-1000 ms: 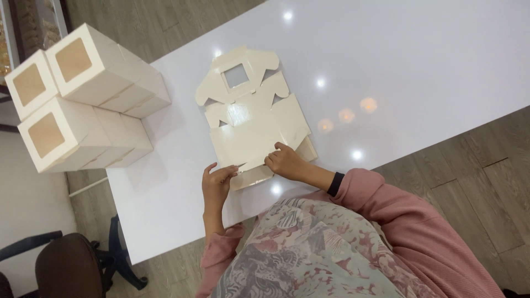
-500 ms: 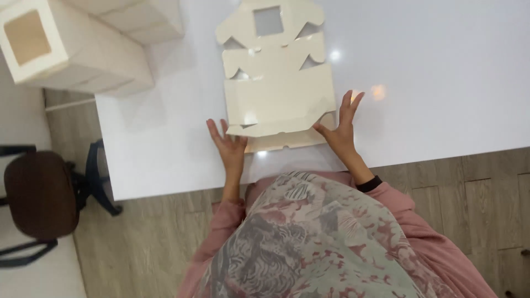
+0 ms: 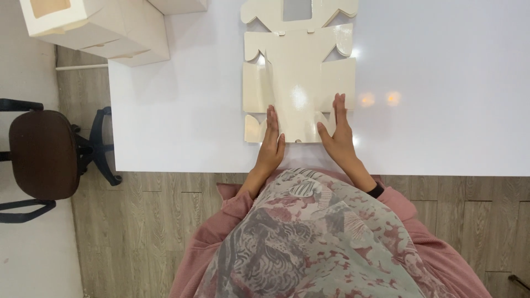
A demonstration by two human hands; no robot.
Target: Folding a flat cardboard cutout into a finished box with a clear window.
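We cannot see the whole flat box blank (image 3: 298, 77): its far end runs off the top of the picture, so the window hole there is cut in half. Our patterned scarf (image 3: 309, 243) fills the bottom of the view and hides our arms up to the wrists. The made-up boxes (image 3: 99, 27) at the far left corner of the white table (image 3: 441, 83) are cut off too, and we see only part of one window. A bright shine sits on the middle of the blank, so the fold lines there are hard to make out.

The blank is cream card, glossy, lying flat near the front edge of the table, a bit left of the middle. It has a long middle panel, wide side flaps and small curved tabs at the corners. The left flap seems to lift a little along its crease.

Our left hand (image 3: 271, 144) lies open and flat on the near left part of the blank. Our right hand (image 3: 339, 132) lies open and flat on the near right part. Neither hand grips anything. A dark chair (image 3: 44, 154) stands on the floor past the left edge.
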